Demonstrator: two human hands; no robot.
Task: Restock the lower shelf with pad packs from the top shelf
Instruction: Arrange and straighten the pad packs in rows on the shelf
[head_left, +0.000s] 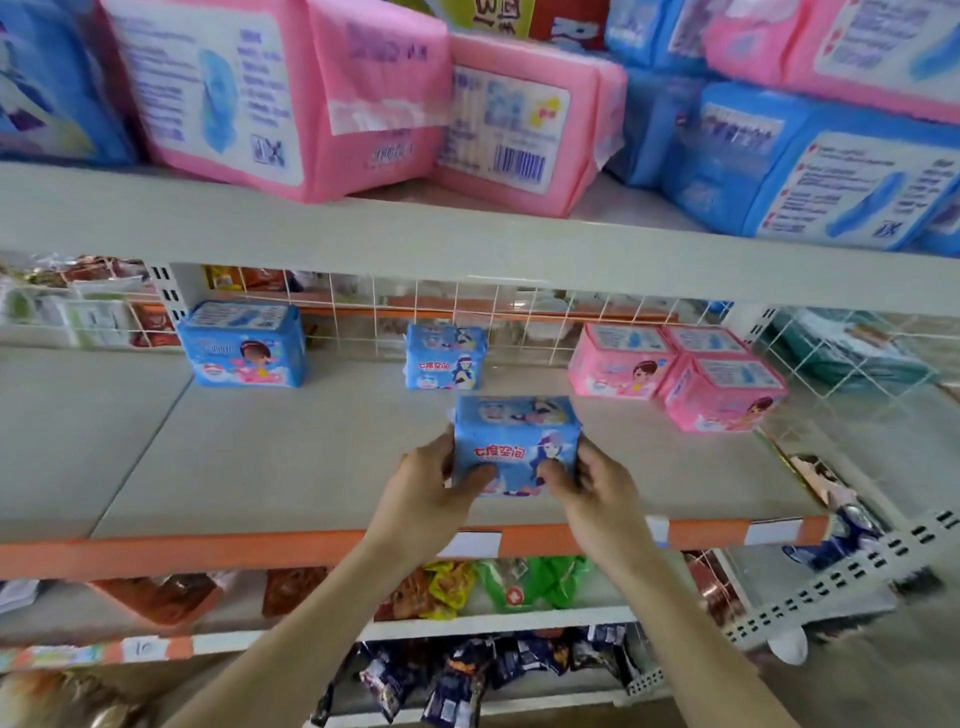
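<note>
Blue pad pack (516, 447) upright at near middle of lower shelf (291, 467), matching pack (445, 357) farther back. Gripped at both sides by left hand (426, 488) and right hand (592, 491), fingers curled round edges. Probably light, soft, squashy, slick wrap; side hold best, gentle squeeze.

Bare left hand (422, 496), bare right hand (597, 493), slender bare forearms (291, 623)

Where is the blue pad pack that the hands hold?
Head view, centre: held pack over the lower shelf, between left hand and right hand, before a matching pack.
</note>
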